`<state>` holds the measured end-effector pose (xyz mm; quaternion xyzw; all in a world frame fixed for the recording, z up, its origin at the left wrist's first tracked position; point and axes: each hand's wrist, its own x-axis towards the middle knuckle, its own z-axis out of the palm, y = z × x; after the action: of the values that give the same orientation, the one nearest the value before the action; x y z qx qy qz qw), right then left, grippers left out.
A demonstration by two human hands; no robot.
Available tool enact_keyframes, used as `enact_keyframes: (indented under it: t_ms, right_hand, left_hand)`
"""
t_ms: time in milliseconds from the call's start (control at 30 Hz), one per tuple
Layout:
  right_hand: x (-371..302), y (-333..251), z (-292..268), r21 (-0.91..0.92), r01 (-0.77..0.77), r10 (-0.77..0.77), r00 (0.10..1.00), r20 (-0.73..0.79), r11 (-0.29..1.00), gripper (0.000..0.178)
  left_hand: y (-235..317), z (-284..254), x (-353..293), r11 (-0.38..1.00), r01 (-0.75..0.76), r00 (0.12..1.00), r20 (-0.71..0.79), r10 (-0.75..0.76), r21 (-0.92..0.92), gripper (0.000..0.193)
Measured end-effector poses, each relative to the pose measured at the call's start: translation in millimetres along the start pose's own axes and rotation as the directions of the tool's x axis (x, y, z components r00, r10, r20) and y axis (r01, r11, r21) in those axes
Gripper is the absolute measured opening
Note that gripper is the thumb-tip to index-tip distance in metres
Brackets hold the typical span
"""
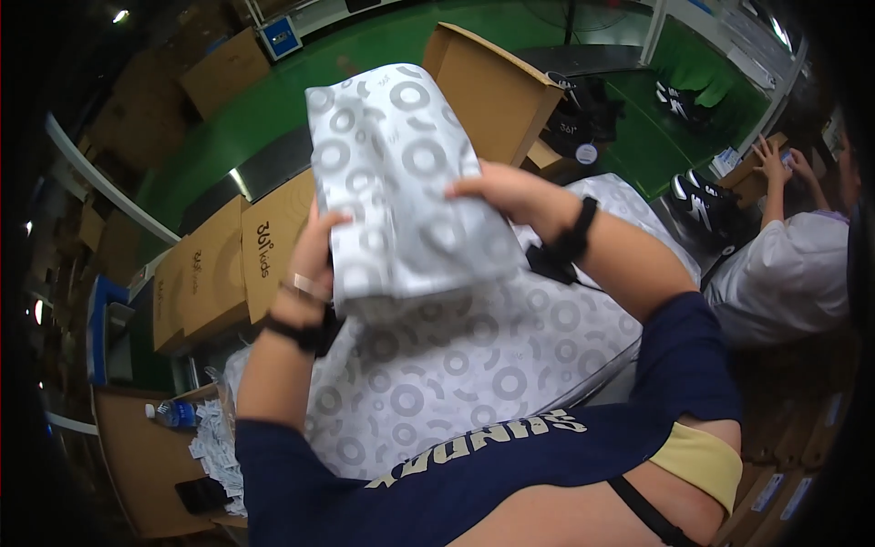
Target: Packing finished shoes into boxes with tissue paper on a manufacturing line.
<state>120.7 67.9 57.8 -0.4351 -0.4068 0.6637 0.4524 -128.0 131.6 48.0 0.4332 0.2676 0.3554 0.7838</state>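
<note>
Between my two hands is a folded bundle wrapped in white paper with grey rings, lifted above the table. My left hand grips its left side, the thumb lying on the front face. On its right edge my right hand is closed, with the thumb pressed on top. Whatever the paper wraps is hidden. Below lies a broad stack of the same patterned paper sheets. Just behind the bundle stands an open brown cardboard box, its inside mostly hidden.
Brown shoe boxes stand in a row at left. Black shoes sit at right, near a co-worker whose hands are at a box. At lower left, a carton holds a water bottle and small white slips.
</note>
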Motion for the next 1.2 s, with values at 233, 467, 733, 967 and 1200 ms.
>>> enact_keyframes:
  t_ms: [233, 467, 733, 967, 1200]
  right_hand:
    - [113.9, 45.9, -15.0, -0.873, -0.247, -0.238, 0.898, -0.369, 0.421, 0.049]
    - [22.7, 77.6, -11.0, -0.968, 0.25, -0.291, 0.928, 0.232, 0.026, 0.049]
    - [-49.9, 63.7, -40.6, -0.99, -0.018, 0.003, 1.0, -0.019, -0.142, 0.052]
    - [-60.7, 79.2, -59.3, -0.989, -0.068, -0.034, 0.997, -0.064, -0.135, 0.051]
    - [-61.0, 77.1, -52.3, -0.998, -0.02, -0.069, 0.997, -0.016, -0.063, 0.051]
  left_hand:
    - [-57.7, -96.8, 126.8, 0.683, 0.155, 0.803, -0.494, 0.334, 0.714, 0.047]
    - [-28.7, -93.1, -22.0, 0.112, -0.1, 0.978, 0.077, 0.193, 0.989, 0.035]
    - [6.1, -369.5, -369.3, -0.36, 0.694, 0.714, -0.661, 0.231, 0.624, 0.039]
    - [-61.4, -385.0, -366.8, -0.195, 0.903, 0.422, -0.696, 0.581, 0.383, 0.017]
    - [-9.1, -365.7, -388.0, 0.053, 0.962, 0.161, -0.713, 0.682, 0.269, 0.018]
